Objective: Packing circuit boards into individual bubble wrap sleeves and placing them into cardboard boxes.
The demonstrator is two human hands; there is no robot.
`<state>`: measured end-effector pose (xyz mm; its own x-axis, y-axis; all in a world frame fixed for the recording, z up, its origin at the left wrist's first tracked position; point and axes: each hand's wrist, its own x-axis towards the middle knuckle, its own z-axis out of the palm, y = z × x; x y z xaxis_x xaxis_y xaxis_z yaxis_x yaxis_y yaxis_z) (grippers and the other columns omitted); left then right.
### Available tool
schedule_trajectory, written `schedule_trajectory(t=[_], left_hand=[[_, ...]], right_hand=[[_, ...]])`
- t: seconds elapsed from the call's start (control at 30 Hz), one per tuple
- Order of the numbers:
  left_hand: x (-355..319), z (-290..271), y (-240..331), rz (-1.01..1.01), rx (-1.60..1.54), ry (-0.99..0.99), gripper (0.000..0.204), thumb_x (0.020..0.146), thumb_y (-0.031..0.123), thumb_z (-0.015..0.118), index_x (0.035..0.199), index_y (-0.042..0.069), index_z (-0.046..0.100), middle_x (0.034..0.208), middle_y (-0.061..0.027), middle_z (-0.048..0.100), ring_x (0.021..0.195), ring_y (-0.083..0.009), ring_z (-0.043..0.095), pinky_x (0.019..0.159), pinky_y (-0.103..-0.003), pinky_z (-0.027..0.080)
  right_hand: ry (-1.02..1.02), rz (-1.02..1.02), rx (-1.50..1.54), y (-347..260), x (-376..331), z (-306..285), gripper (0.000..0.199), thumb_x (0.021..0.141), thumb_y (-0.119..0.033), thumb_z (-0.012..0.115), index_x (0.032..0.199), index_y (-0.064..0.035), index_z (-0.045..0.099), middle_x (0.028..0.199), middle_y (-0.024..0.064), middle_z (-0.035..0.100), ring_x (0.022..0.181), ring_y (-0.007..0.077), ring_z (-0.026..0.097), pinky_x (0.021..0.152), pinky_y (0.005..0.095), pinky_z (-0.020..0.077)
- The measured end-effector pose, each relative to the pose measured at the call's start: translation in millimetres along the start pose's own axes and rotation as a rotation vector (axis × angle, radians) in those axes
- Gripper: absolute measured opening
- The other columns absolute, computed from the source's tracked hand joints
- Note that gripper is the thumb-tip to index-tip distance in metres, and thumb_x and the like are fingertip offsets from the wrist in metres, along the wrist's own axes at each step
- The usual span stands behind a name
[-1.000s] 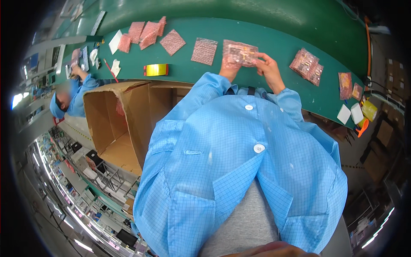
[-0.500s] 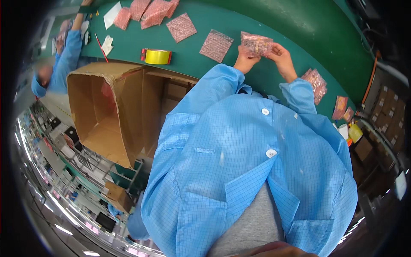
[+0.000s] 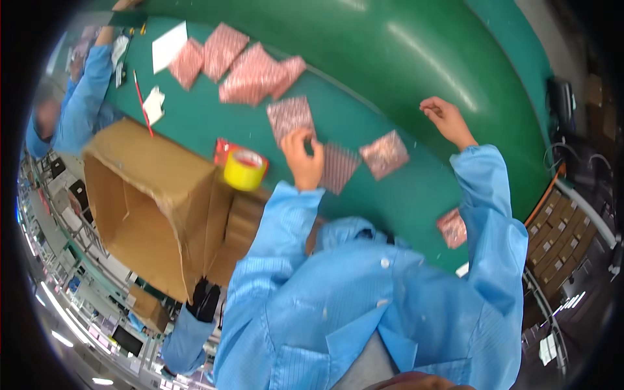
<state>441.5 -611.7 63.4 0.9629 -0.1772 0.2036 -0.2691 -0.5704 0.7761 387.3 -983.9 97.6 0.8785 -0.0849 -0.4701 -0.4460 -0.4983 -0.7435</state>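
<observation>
Right now, your left hand (image 3: pixel 303 161) bends its fingers over a flat pink bubble-wrap square (image 3: pixel 290 116), right of the glossy yellow tape roll (image 3: pixel 245 171); whether they grip it, I cannot tell. Your right hand (image 3: pixel 450 123), fingers loosely bent and parted, hangs farther right of the roll. Between your hands, a glinting, mottled pink square packet (image 3: pixel 384 155) lies well right of the roll, any print too small to read.
</observation>
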Motion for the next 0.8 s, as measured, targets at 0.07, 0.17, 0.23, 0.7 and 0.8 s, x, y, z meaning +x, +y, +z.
schedule_trajectory(t=[0.07, 0.17, 0.23, 0.7, 0.8], left_hand=[[7.2, 11.8, -14.7, -0.044, 0.073, -0.011, 0.022, 0.072, 0.006, 0.059, 0.094, 0.004, 0.056, 0.099, -0.014, 0.055, 0.096, -0.0333, 0.049, 0.086, -0.044, 0.038], [5.2, 26.5, -24.0, -0.09, 0.192, 0.027, 0.02, 0.072, 0.006, 0.059, 0.092, 0.005, 0.058, 0.1, -0.0152, 0.053, 0.101, -0.0356, 0.047, 0.089, -0.047, 0.038], [9.4, 31.2, -19.3, -0.118, 0.262, 0.033, 0.02, 0.07, 0.006, 0.061, 0.089, 0.006, 0.059, 0.101, -0.0146, 0.053, 0.101, -0.0356, 0.046, 0.089, -0.047, 0.038], [14.0, 34.7, -19.5, -0.174, 0.376, -0.108, 0.025, 0.062, 0.022, 0.064, 0.085, 0.013, 0.057, 0.094, -0.0077, 0.05, 0.088, -0.0293, 0.046, 0.08, -0.042, 0.038], [12.7, 35.1, -26.7, -0.163, 0.406, -0.071, 0.025, 0.061, 0.021, 0.064, 0.083, 0.013, 0.056, 0.092, -0.0066, 0.049, 0.086, -0.0286, 0.046, 0.078, -0.041, 0.038]], right_hand=[[0.116, 0.01, 0.069, -2.1, 43.3, -36.0, 0.024, 0.086, -0.009, 0.062, 0.109, -0.0024, 0.057, 0.099, 0.0082, 0.065, 0.088, 0.015, 0.062, 0.079, 0.0283, 0.0501], [0.296, -0.079, 0.05, -15.2, 142.9, -93.1, 0.024, 0.087, -0.011, 0.062, 0.109, -0.0015, 0.057, 0.099, 0.0079, 0.065, 0.092, 0.0156, 0.062, 0.082, 0.0275, 0.0495], [0.403, -0.154, 0.084, -28.5, 221.0, -128.0, 0.031, 0.087, -0.014, 0.063, 0.114, -0.0003, 0.055, 0.104, 0.0097, 0.064, 0.098, 0.0175, 0.061, 0.086, 0.0292, 0.0483], [0.928, -0.346, -0.261, -100.7, 600.3, -243.5, 0.037, 0.076, -0.021, 0.07, 0.104, -0.0017, 0.058, 0.091, 0.0122, 0.064, 0.087, 0.0224, 0.061, 0.078, 0.0346, 0.0482], [1.057, -0.258, -0.337, -116.3, 610.0, -231.5, 0.038, 0.075, -0.025, 0.071, 0.103, -0.0029, 0.059, 0.096, 0.014, 0.066, 0.09, 0.0254, 0.063, 0.078, 0.0384, 0.0481]])
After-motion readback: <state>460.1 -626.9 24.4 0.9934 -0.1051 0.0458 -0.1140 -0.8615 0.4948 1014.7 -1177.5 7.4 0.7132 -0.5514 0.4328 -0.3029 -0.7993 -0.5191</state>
